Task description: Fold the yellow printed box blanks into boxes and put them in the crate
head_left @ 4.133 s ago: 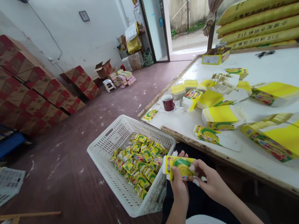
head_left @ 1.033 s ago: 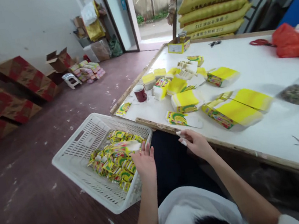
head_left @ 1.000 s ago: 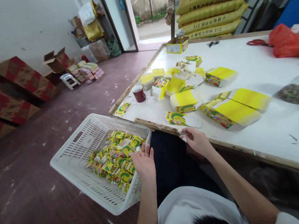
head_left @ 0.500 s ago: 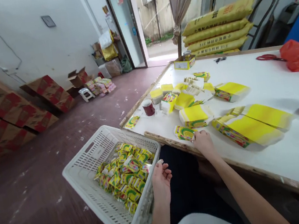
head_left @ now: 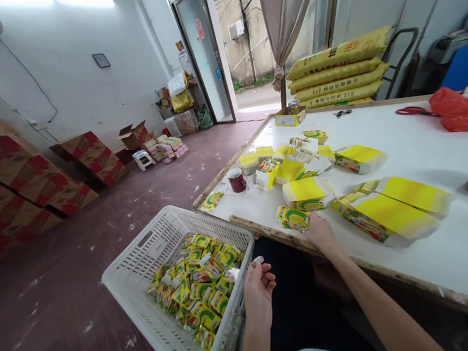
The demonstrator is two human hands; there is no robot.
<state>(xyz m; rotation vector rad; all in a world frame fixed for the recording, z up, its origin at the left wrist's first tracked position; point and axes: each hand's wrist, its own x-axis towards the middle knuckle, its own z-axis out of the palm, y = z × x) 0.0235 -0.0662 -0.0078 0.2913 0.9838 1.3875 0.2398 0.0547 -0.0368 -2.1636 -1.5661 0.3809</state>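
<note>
My right hand (head_left: pixel 321 232) is at the near edge of the white table, its fingers closed at the right end of a yellow-and-green printed card (head_left: pixel 292 218) lying on the tabletop. Fingertip details there are hidden. Palm up, my left hand (head_left: pixel 259 288) hovers beside the right rim of a white plastic basket (head_left: pixel 139 264), fingers loosely curled and apart. Something small and white shows at its index fingertip, perhaps a wrap. Inside the basket lies a heap of small yellow-green packets (head_left: pixel 201 287). Just behind the card stands a stack of yellow cards (head_left: pixel 306 191).
More card stacks (head_left: pixel 395 205) spread over the table (head_left: pixel 446 262). A dark red mug (head_left: pixel 237 181) stands near the left edge. Farther back are red scissors (head_left: pixel 414 110), a red plastic bag (head_left: pixel 464 108) and yellow sacks (head_left: pixel 337 76). Cartons (head_left: pixel 6 167) line the left wall.
The view has tilted up a little, so the scene sits lower. Both hands keep nearly the same places, the right at the card and the left beside the basket.
</note>
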